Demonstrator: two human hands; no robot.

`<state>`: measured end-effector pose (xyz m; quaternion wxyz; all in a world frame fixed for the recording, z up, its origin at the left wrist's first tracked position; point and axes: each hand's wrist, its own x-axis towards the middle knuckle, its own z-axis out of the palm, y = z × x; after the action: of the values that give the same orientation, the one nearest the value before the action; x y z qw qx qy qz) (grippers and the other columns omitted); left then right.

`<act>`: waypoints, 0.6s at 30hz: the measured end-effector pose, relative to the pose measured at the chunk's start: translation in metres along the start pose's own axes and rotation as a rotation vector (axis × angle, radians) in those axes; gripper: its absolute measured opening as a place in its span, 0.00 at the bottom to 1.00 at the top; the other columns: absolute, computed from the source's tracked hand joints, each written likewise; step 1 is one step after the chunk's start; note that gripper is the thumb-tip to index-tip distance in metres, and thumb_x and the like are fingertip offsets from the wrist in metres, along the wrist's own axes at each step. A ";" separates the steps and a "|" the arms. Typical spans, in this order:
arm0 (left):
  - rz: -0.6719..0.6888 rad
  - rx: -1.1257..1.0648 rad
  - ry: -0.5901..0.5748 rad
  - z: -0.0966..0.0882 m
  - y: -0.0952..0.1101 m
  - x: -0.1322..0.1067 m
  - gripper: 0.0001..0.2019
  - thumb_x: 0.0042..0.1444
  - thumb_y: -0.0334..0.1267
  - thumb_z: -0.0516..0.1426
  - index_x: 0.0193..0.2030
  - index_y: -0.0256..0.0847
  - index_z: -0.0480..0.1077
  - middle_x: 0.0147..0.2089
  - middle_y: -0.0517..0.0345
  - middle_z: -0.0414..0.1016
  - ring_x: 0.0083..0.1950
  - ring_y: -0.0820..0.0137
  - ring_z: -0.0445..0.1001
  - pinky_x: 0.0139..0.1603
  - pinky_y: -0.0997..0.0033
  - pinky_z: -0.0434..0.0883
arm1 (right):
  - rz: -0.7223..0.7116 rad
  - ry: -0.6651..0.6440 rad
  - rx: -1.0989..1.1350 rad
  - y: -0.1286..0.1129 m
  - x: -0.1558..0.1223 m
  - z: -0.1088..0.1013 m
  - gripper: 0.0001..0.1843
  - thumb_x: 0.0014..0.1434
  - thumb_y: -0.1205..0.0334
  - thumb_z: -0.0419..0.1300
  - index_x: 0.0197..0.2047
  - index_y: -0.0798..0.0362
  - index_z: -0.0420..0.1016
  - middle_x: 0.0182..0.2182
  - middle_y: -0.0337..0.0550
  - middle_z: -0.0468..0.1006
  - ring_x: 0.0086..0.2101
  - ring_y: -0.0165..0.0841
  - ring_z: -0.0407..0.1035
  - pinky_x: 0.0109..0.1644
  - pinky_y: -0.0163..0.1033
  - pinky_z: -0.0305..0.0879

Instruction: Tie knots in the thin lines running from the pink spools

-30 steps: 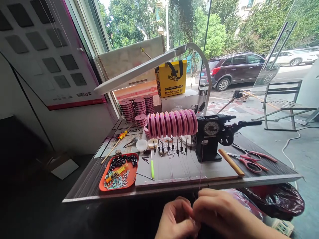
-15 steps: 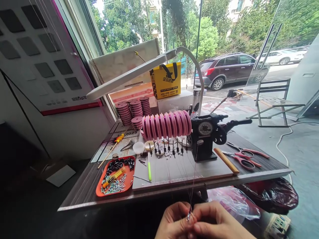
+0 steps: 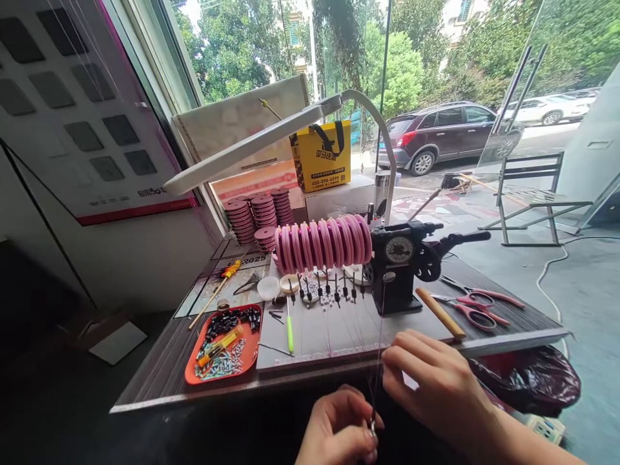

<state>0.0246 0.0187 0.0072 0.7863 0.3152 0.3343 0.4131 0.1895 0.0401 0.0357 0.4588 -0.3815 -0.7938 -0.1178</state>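
Observation:
Below the table's front edge, my left hand pinches a small shiny metal piece with thin fishing line running up from it. My right hand is higher and to the right, its fingers curled and the fingertips closed at the line. The line rises toward a small pale disc in front of a black hand-cranked winder with a dial. Pink ring spools sit in a row on the winder's shaft. Several black stoppers hang below them on lines.
An orange tray with black and metal small parts stands at left. A green-handled tool lies on the board. Red-handled scissors and a wooden bar lie at right. A white lamp arches over stacked pink spools.
My right hand has moved up and right, away from my left hand, along the line. My left hand stays low with the metal piece. The winder and spools have not moved.

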 end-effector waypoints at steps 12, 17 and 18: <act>0.060 0.281 0.098 -0.009 0.005 0.009 0.19 0.34 0.50 0.70 0.20 0.36 0.72 0.16 0.67 0.62 0.18 0.80 0.57 0.20 0.77 0.55 | 0.008 -0.012 0.037 -0.002 -0.002 0.005 0.15 0.56 0.77 0.51 0.21 0.53 0.64 0.18 0.38 0.64 0.22 0.30 0.56 0.28 0.35 0.52; -0.061 0.085 0.123 -0.009 0.015 0.006 0.20 0.29 0.46 0.72 0.19 0.35 0.70 0.23 0.62 0.71 0.16 0.79 0.66 0.17 0.78 0.60 | 0.029 -0.048 0.048 0.000 -0.007 0.007 0.14 0.56 0.76 0.51 0.22 0.53 0.64 0.19 0.38 0.65 0.22 0.30 0.58 0.27 0.35 0.52; -0.047 0.074 0.129 -0.011 0.018 0.004 0.19 0.28 0.44 0.72 0.19 0.35 0.70 0.25 0.61 0.72 0.16 0.80 0.66 0.17 0.78 0.61 | 0.036 -0.098 0.076 0.000 -0.009 0.009 0.13 0.55 0.76 0.52 0.22 0.53 0.65 0.19 0.38 0.66 0.22 0.30 0.59 0.27 0.35 0.52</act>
<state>0.0094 0.0329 0.0135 0.7602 0.3091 0.4067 0.4015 0.1864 0.0402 0.0233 0.4355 -0.3832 -0.8123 -0.0603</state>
